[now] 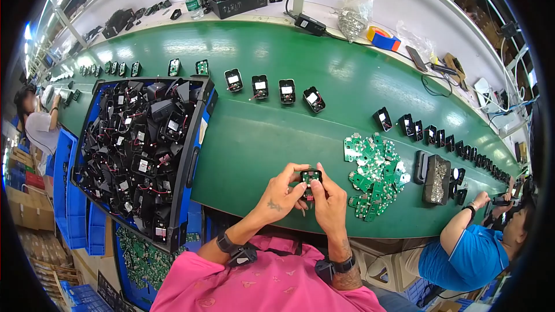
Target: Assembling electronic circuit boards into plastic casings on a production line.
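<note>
Close to my body, over the near edge of the green bench (260, 144), a small black plastic housing (311, 174) with a green circuit board inside is held between both hands. My left hand (283, 189) grips its left side, thumb on the board. My right hand (330, 205) closes round its right side, thumb pressing at the board's lower part. Something reddish shows below the board, partly hidden by the fingers. Right of my hands lies a pile of loose green circuit boards (373, 173). Beyond them, open black housings (287, 91) with white parts and red wires stand in a row.
A large tray (196, 162) heaped with black housings stands at left, a bin of green boards (141, 254) below it. At right sit a box of small metal parts (437, 180) and a co-worker in blue (468, 248). The back ledge holds a bottle (192, 0) and tape rolls (383, 39).
</note>
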### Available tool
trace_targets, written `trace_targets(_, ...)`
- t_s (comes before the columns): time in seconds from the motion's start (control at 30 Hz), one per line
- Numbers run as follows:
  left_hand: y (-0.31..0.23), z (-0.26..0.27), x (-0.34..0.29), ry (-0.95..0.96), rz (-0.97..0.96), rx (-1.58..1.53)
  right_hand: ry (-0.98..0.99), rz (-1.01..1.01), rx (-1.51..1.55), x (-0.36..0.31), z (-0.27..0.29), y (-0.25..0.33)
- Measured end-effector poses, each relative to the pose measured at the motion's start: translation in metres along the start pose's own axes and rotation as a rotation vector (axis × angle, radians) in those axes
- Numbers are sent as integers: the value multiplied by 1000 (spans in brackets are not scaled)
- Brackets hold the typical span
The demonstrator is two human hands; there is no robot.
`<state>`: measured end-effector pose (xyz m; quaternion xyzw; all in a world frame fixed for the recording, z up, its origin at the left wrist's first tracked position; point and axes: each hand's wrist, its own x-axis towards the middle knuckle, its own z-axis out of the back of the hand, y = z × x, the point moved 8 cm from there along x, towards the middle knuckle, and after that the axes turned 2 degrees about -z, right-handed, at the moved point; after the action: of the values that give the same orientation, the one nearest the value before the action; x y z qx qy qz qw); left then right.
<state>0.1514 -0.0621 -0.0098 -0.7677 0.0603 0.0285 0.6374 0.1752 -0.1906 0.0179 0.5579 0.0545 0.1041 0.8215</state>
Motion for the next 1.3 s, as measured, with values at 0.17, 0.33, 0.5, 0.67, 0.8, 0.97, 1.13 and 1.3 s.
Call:
trace_targets(0.17, -20, 2, 0, -138, -120, 168, 3, -128, 458, 10, -18, -29)
trace_targets(0.33, -17, 12, 20, -109, -128, 220, -56, -83, 504, 33, -21, -28)
trace_targets(0.5, -47, 74, 73, -209, -525, 1174, 22, -116, 61, 107, 16, -56)
trace_targets(0.67, -95, 177, 147, -486, -39, 1778, -162, -22, -397, 230, 78, -73)
trace_targets(0.8, -67, 234, 190, -470, 72, 1765, -151, -184, -331, 271, 59, -104)
trace_targets(0.97, -117, 197, 161, -594, -76, 1654, -443, 161, -847, 238, 81, -57)
trace_targets(1.13, -123, 71, 71, -423, -370, 1423, -90, 385, -190, 101, 31, 40)
trace_targets(1.3, -48, -1, 3, -38, -409, 1209, 148, 346, -349, 13, -13, 41)
